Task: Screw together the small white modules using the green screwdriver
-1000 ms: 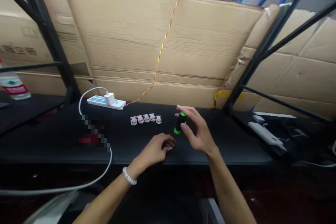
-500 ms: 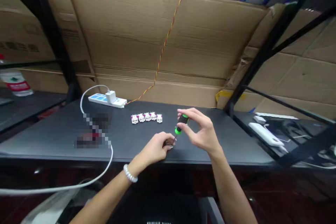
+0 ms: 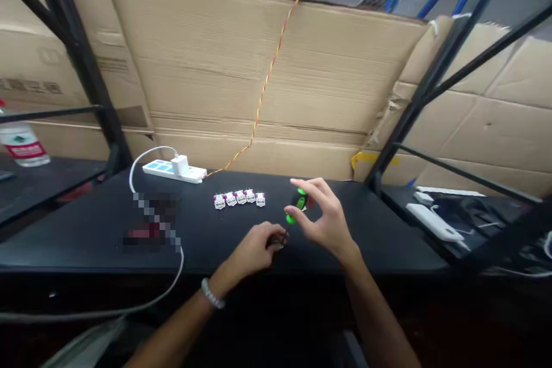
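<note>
My right hand (image 3: 326, 215) has its thumb and fingers around the black and green handle of a screwdriver (image 3: 301, 201). The screwdriver tilts, its thin shaft running down and left to my left hand (image 3: 260, 243). That hand rests low at the front of the black table, fingers curled and pinched around a small piece I cannot make out, mostly hidden by the fingers. The shaft's tip ends at these fingertips. Beyond my hands, several small white and purple switch-like parts (image 3: 240, 197) stand in a row.
A white power strip (image 3: 195, 174) with a plugged-in charger (image 3: 180, 165) lies at the back left, its white cable (image 3: 181, 259) hanging over the front edge. Cardboard (image 3: 207, 80) walls the back. Black metal frame posts (image 3: 405, 132) rise at both sides.
The screwdriver handle has turned between my right fingers, now showing a green stripe. My left hand keeps its pinch in nearly the same spot. The whole view has shifted slightly and brightened at the back.
</note>
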Tool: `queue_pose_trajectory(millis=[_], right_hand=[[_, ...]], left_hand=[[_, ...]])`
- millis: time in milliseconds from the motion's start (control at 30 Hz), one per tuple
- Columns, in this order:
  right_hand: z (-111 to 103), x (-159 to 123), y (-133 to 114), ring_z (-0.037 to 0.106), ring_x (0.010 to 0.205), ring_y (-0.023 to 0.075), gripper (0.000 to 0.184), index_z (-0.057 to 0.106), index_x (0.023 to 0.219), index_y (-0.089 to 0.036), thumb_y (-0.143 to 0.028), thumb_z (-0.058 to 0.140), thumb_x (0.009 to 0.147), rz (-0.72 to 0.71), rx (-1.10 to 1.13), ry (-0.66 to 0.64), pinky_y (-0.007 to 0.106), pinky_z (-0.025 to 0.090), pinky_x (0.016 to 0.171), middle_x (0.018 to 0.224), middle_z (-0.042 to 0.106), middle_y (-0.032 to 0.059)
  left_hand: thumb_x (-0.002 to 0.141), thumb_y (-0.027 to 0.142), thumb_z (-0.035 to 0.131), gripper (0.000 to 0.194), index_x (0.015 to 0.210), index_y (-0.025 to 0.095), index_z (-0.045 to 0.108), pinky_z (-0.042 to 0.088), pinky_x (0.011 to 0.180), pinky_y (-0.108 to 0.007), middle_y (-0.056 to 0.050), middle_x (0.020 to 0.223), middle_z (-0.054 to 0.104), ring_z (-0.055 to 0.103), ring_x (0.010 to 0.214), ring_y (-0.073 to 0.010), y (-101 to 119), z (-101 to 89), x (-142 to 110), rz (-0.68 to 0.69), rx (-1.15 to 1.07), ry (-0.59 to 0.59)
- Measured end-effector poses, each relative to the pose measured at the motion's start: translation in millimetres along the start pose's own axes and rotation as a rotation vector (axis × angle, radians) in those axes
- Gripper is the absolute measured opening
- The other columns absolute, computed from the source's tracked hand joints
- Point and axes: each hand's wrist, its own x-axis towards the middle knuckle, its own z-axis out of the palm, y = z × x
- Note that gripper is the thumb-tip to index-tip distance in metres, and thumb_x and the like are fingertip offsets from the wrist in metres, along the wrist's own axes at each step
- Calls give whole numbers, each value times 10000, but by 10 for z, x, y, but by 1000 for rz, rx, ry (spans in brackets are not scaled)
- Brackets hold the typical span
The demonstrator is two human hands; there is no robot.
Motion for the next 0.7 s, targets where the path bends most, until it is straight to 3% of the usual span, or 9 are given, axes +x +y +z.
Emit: queue_pose_trajectory(millis=[67,133,233,300,467,533,633,700], right_hand=[[6,-8,-1,739,1022,237,460,615,1497,-284,-306,639,1038,4,99,-61,412,647,898,1292,706,119],[17,-20,7,755,1074,236,441,601,1509,-284,-262,569,1070,25,193,-83,416,640,953,1313,720,114],[30,-24,22,730,885,208,324,730,1315,-274,-304,737,993,22,108,9,346,635,772,1083,740,70],[24,-22,22,686,809,196,347,756,1262,-267,-329,821,927,1,4,56,333,612,701,1033,711,62],[-45,-26,-5,750,1089,244,485,579,1538,-299,-239,578,1056,0,171,-105,422,631,951,1354,706,113],[-61,-20,-17,754,1017,221,434,630,1479,-302,-226,604,1052,-6,182,-107,385,634,905,1238,751,85],[-61,-6,-31,676,784,184,311,757,1252,-266,-305,806,947,-28,30,-11,317,601,707,970,716,42],[-61,-4,-39,675,809,194,389,737,1303,-254,-329,822,930,-30,-33,-4,329,603,714,1018,706,60]], left_hand=[[851,-9,661,267,1007,179,769,575,901,-330,-71,1012,782,746,957,-226,-1,-2,1,-3,-7,-8],[844,-21,654,294,1026,181,767,577,911,-325,-68,1022,781,751,964,-220,-12,2,0,-4,-24,-11],[824,-45,643,336,1034,188,764,578,911,-317,-57,1016,778,754,960,-212,-32,9,-1,11,-31,-8],[826,-40,646,333,1036,189,765,579,914,-318,-54,1011,778,755,959,-211,-37,12,0,9,-23,-4],[844,-15,649,296,1022,192,763,588,916,-321,-55,1016,783,755,959,-211,-25,12,0,0,-22,-4],[840,-21,645,304,1026,189,762,591,903,-316,-55,1012,781,759,954,-209,-26,15,1,0,-37,-3],[830,-36,647,323,1032,187,763,586,896,-313,-54,1004,783,761,945,-209,-30,17,3,-3,-26,2],[820,-47,650,335,1027,190,766,579,902,-315,-52,1007,787,758,957,-213,-25,14,4,-5,1,3]])
